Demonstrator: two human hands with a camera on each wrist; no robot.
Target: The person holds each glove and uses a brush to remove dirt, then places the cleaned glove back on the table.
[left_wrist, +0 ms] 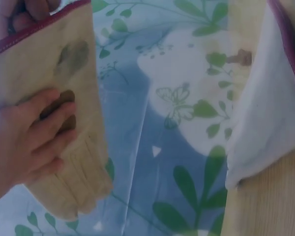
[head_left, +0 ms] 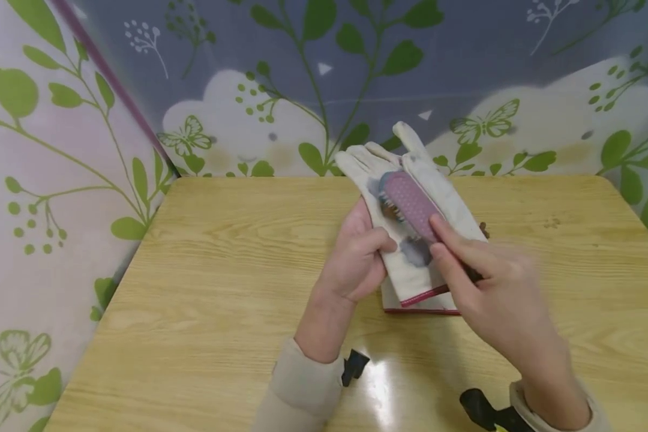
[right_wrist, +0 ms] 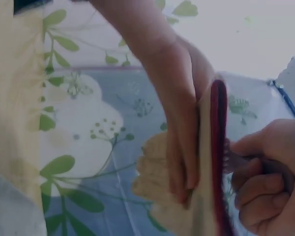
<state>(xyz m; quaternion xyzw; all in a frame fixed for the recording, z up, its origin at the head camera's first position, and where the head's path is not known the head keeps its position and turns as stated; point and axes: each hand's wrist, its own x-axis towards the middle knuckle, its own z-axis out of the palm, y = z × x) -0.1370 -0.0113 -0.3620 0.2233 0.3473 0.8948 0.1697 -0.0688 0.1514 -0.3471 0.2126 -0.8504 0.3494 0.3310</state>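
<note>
While the white glove (head_left: 417, 277) is up: it's lifted off the wooden table (head_left: 221, 288), fingers pointing toward the wall, red-edged cuff nearest the person.
Grey stains (head_left: 417, 251): one patch just below the brush, another smudge by its far end, so I'd guess scrubbing those is the step in hand.
Purple brush (head_left: 412, 204): over the stained face, bristles turned to the cloth. Can't tell if they're pressing or just skimming.
Right hand (head_left: 502, 288): pinching the brush with thumb and index, other fingers curled in at the handle. Decent grip. Short, light strokes would probably work best imo.
Left hand (head_left: 359, 255): thumb over the front, fingers laid across the back, so the glove's sandwiched. Good backing to scrub against tbh. I'd put those fingers right behind whichever patch is getting brushed and hold the cloth taut, or it'll likely bunch up.
Second glove (left_wrist: 268, 108), pretty sure: white with a red hem, on the table below the first. I'd mind any loosened dirt dropping on it.
Wall (head_left: 270, 138): leafy, butterfly print behind the table.
</note>
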